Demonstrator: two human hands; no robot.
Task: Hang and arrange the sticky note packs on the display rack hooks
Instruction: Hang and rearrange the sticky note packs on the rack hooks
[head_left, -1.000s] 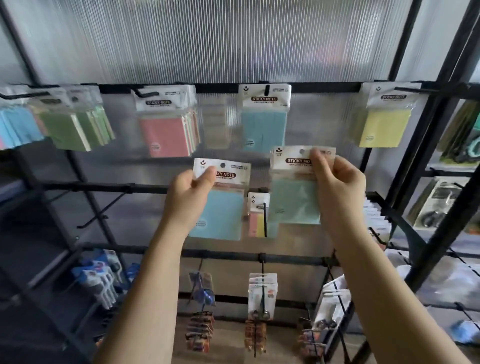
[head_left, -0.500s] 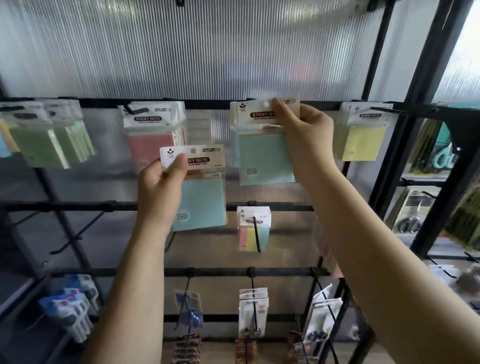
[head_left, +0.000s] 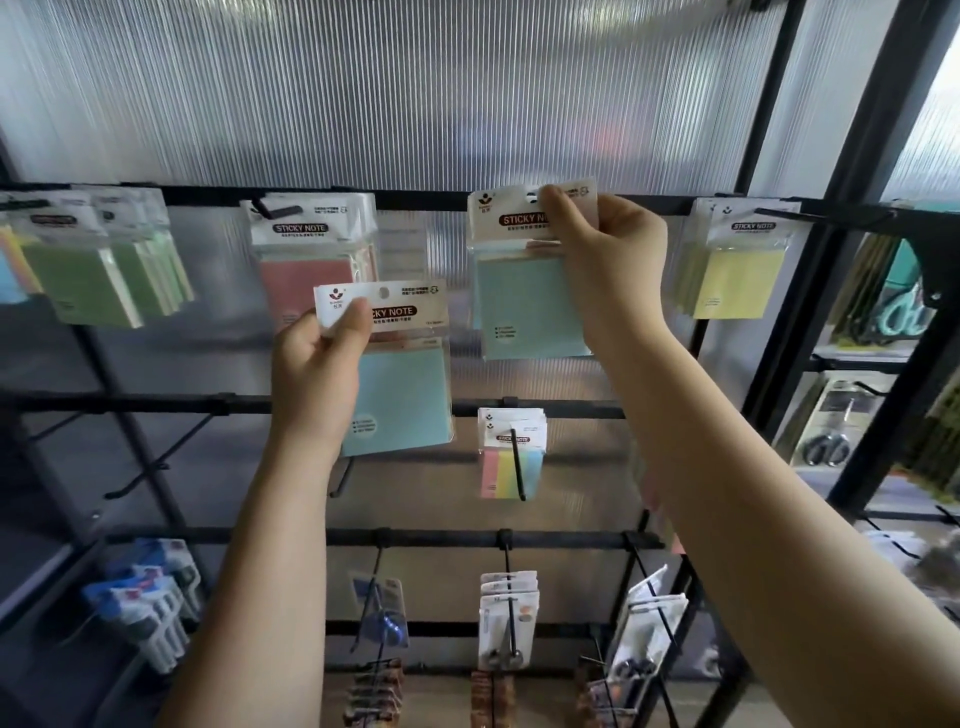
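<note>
Hands: both arms reach up and forward toward a black display rack (head_left: 571, 200), each hand holding one pack of sticky notes by its card header.
Right hand: the right hand (head_left: 608, 260) is raised to the top rail, wrist bent back, thumb and fingers clamped on the header of a blue pack (head_left: 524, 306); the thumb tip covers part of the printed label beside the hang hole.
Blue pack: it sits at the top rail between a pink pack (head_left: 311, 275) and a yellow pack (head_left: 737, 280); whether the hole is already over a hook cannot be told, as the fingers hide it.
Left hand: the left hand (head_left: 317, 374) is held lower, forearm nearly upright, thumb pressed on the front of the header and fingers curled behind a second blue pack (head_left: 400, 395).
Second blue pack: held in the air in front of the pink pack and the middle rail, tilted slightly, not on any hook.
Top rail, far left: green packs (head_left: 93, 270) hang in a row.
Middle rail: a small multicolour pack (head_left: 511, 462) hangs on a hook just right of the left hand's pack.
Lower rails: other small packaged goods hang below, too blurred to name.
</note>
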